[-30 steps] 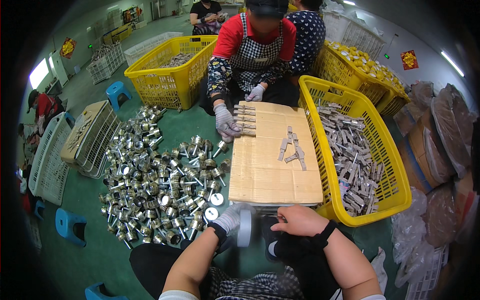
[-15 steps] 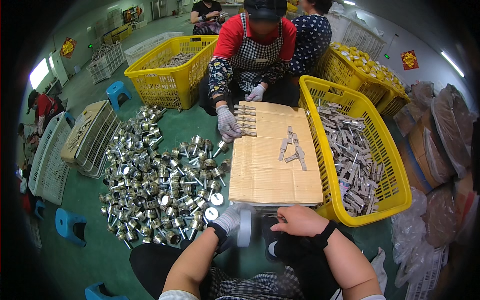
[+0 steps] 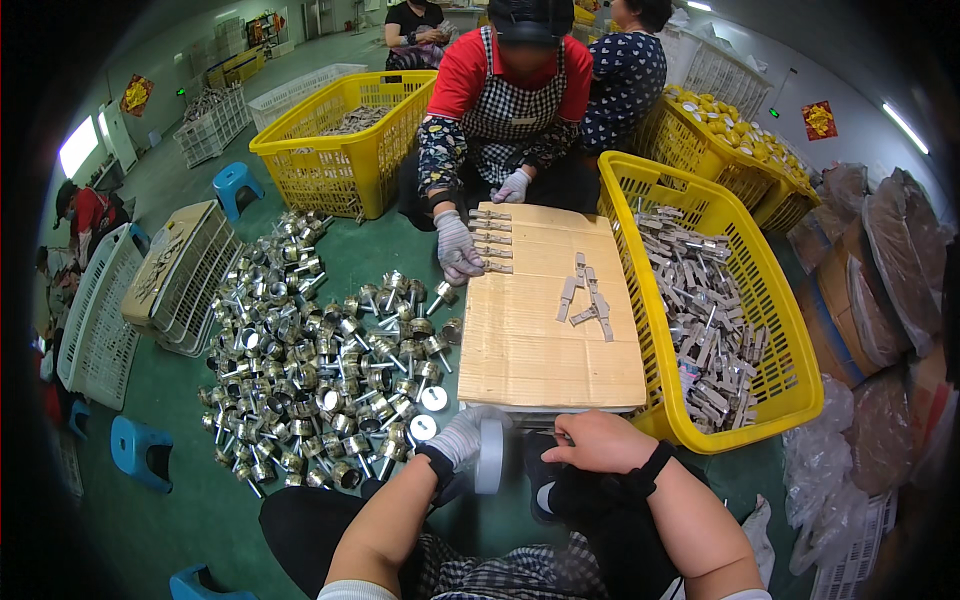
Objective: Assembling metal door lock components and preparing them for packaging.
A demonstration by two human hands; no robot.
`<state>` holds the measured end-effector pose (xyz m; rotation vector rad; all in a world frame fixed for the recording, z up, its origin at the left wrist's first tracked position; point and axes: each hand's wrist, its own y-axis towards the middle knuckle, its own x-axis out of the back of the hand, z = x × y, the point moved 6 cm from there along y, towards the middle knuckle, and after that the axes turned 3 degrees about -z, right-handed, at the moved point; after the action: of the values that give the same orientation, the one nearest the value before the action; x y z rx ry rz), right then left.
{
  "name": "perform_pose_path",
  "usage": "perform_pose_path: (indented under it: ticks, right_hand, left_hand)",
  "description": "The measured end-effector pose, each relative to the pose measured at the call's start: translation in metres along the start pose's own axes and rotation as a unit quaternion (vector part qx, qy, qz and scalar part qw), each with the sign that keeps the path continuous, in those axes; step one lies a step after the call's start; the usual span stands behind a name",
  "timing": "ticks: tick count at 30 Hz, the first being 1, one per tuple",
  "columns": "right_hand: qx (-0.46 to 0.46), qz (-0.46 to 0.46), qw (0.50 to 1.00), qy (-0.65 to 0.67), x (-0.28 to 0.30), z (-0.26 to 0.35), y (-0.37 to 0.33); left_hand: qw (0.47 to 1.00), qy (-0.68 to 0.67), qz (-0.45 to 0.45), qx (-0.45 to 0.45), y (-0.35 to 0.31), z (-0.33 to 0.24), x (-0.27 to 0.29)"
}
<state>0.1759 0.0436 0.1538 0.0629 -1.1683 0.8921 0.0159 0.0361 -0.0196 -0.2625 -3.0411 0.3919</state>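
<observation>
My left hand [image 3: 466,437], in a pale knit glove, grips a grey-white roll of tape [image 3: 489,458] seen nearly edge-on, just in front of the cardboard-topped board [image 3: 545,370]. Bare, my right hand [image 3: 605,441] is by the board's front edge, thumb and forefinger apart with nothing visible between them; its other fingers are partly hidden. On the board, several flat metal clip-like pieces [image 3: 492,238] form a row at the far left, and a loose group of similar pieces [image 3: 590,303] lies right of centre. Across from me, a co-worker's gloved hand [image 3: 458,250] touches the row's near end.
Metal cups with stems [image 3: 310,380] cover the floor at left, beside two white discs [image 3: 433,399]. A yellow basket [image 3: 720,437] of metal pieces stands against the board's right side; another yellow basket [image 3: 320,175] is at far left. Blue stools [image 3: 138,452] and plastic-wrapped bundles [image 3: 860,420] flank the area.
My hands and the tape roll stay where they were. In the background, the seated person in the patterned top has shifted slightly right, and another person's hands have moved a little.
</observation>
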Motion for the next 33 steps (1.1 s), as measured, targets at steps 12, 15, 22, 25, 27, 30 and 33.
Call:
perform_pose_path:
  ticks: [12, 15, 22, 25, 27, 30, 33]
  right_hand:
    - [0.006, 0.005, 1.000, 0.001, -0.002, 0.001, 0.001]
    - [0.010, 0.001, 1.000, 0.001, -0.003, 0.001, 0.000]
    - [0.011, -0.003, 1.000, -0.004, -0.001, 0.001, 0.001]
    - [0.007, -0.002, 1.000, -0.019, 0.002, 0.005, 0.000]
    - [0.013, 0.000, 1.000, -0.017, 0.001, 0.009, -0.003]
    - [0.049, 0.009, 0.999, -0.015, 0.002, 0.023, -0.010]
    - [0.110, -0.029, 0.994, 0.006, 0.005, 0.034, -0.015]
  left_hand:
    - [0.999, -0.004, -0.009, -0.037, 0.002, 0.002, 0.001]
    - [0.999, -0.003, 0.001, -0.039, 0.004, 0.004, 0.000]
    - [0.998, 0.029, 0.000, -0.053, 0.008, 0.011, 0.002]
    - [0.999, 0.009, -0.003, -0.043, 0.007, 0.010, 0.003]
    - [0.999, -0.014, -0.007, -0.029, 0.005, 0.004, 0.003]
    - [0.999, -0.028, -0.001, 0.023, 0.000, -0.007, 0.000]
    - [0.994, 0.105, 0.005, -0.038, -0.004, -0.024, -0.001]
